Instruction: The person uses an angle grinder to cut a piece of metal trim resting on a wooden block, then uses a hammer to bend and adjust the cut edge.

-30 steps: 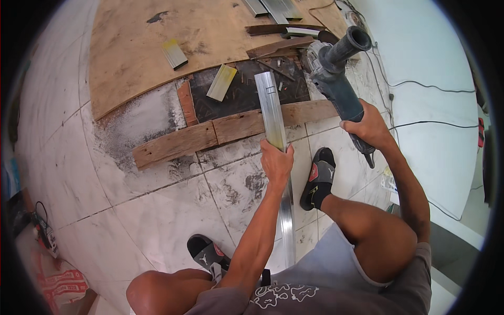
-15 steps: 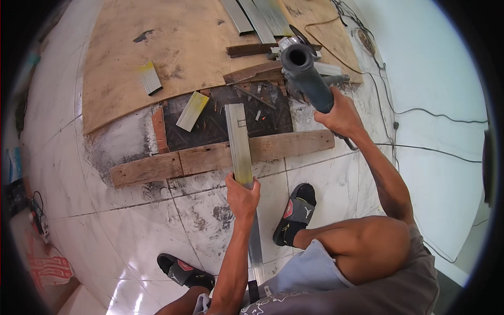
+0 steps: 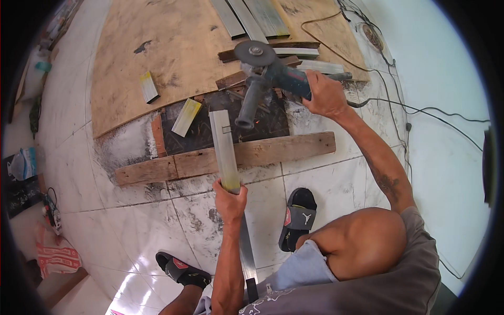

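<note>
My right hand (image 3: pixel 326 94) is wrapped round the body of a dark angle grinder (image 3: pixel 287 79), held up over the work spot. Its round disc (image 3: pixel 255 52) faces up at the far left end, and a side handle (image 3: pixel 248 105) sticks out toward me. In my left hand (image 3: pixel 231 202) is a long silvery metal tube (image 3: pixel 224 144), its far part lying across a wooden plank (image 3: pixel 283 149). A small rectangular mark is drawn near the tube's far end. The grinder's side handle hangs just right of that end, seemingly apart from it.
Two short metal offcuts (image 3: pixel 187 118) lie beyond the plank, by a plywood sheet (image 3: pixel 121 79). Long metal tubes (image 3: pixel 252 21) rest at the far side. A black cord (image 3: pixel 420 110) runs off right over the tiled floor. My sandalled feet (image 3: pixel 300 212) stand either side of the tube.
The grinder has swung round and to the left, so its disc now shows beyond the tube's end. The tube and my left hand have shifted slightly left in view.
</note>
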`<state>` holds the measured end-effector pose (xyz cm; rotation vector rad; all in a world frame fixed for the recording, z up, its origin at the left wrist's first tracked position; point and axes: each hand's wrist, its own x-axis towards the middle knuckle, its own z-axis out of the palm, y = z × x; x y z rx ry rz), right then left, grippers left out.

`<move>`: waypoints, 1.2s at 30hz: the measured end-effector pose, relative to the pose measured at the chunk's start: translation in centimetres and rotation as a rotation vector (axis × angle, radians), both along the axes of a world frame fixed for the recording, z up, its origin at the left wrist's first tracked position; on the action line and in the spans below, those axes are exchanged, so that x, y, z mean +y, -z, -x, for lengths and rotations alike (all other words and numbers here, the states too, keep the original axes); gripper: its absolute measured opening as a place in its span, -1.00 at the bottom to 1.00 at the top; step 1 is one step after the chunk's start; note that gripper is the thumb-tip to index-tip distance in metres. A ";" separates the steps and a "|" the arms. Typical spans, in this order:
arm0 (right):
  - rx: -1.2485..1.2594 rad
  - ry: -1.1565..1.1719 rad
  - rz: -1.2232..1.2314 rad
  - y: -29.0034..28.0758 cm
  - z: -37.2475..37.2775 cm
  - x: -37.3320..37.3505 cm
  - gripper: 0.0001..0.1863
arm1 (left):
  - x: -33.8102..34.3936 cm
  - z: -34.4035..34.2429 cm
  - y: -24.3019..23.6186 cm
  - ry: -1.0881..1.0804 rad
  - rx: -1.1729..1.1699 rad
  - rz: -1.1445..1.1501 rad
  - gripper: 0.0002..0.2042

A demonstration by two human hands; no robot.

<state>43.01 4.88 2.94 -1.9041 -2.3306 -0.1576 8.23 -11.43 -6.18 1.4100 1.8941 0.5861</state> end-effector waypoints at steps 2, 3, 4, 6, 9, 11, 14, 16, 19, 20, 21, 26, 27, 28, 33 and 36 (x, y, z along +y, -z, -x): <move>-0.024 -0.007 0.044 1.0 0.1 -1.6 -0.20 | 0.0 1.2 0.2 -0.015 0.028 0.029 -0.41; -0.075 -0.061 0.038 1.3 0.0 -2.1 -0.21 | 0.3 1.9 0.2 -0.035 0.052 0.053 -0.40; -0.119 -0.113 0.023 1.5 0.1 -2.6 -0.22 | 0.5 2.9 0.0 -0.035 0.056 0.040 -0.40; -0.116 -0.141 0.032 2.4 0.8 -3.0 -0.22 | 0.7 5.2 -0.2 -0.049 0.060 -0.043 -0.40; -0.081 -0.201 0.056 3.7 1.6 -2.8 -0.24 | 1.2 7.7 0.4 -0.076 0.084 -0.043 -0.40; -0.081 -0.217 0.046 4.5 2.0 -2.3 -0.28 | 1.3 8.8 0.6 -0.082 0.109 -0.072 -0.40; -0.101 -0.238 0.004 5.7 2.2 -1.8 -0.40 | 1.2 8.8 0.6 -0.080 0.156 -0.107 -0.42; -0.110 -0.247 -0.035 6.3 2.7 -1.3 -0.47 | 1.1 8.4 0.4 -0.206 0.107 -0.213 -0.47; -0.093 -0.246 -0.123 7.1 3.8 -0.9 -0.56 | 1.9 8.8 0.0 -0.270 0.235 -0.487 -0.53; -0.088 -0.221 -0.133 7.3 3.9 -0.6 -0.56 | 2.4 8.3 -0.3 -0.269 0.233 -0.485 -0.53; -0.083 -0.197 -0.142 7.5 4.1 -0.4 -0.56 | 2.9 7.7 -0.7 -0.236 0.145 -0.520 -0.55; -0.117 -0.149 -0.102 7.5 5.1 -0.7 -0.40 | 3.8 5.9 -1.7 -0.183 0.075 -0.557 -0.57; -0.099 -0.132 -0.070 7.1 5.3 -0.8 -0.32 | 3.9 6.1 -1.5 -0.181 0.112 -0.523 -0.56; -0.099 -0.133 -0.072 7.1 5.5 -1.0 -0.32 | 3.9 6.2 -1.2 -0.179 0.147 -0.489 -0.54; -0.090 -0.166 -0.045 6.5 5.4 -0.6 -0.22 | 2.6 7.6 1.1 -0.173 0.277 -0.359 -0.49; -0.112 -0.235 -0.046 5.3 4.5 -0.1 -0.22 | 2.7 6.9 1.1 -0.180 0.226 -0.260 -0.48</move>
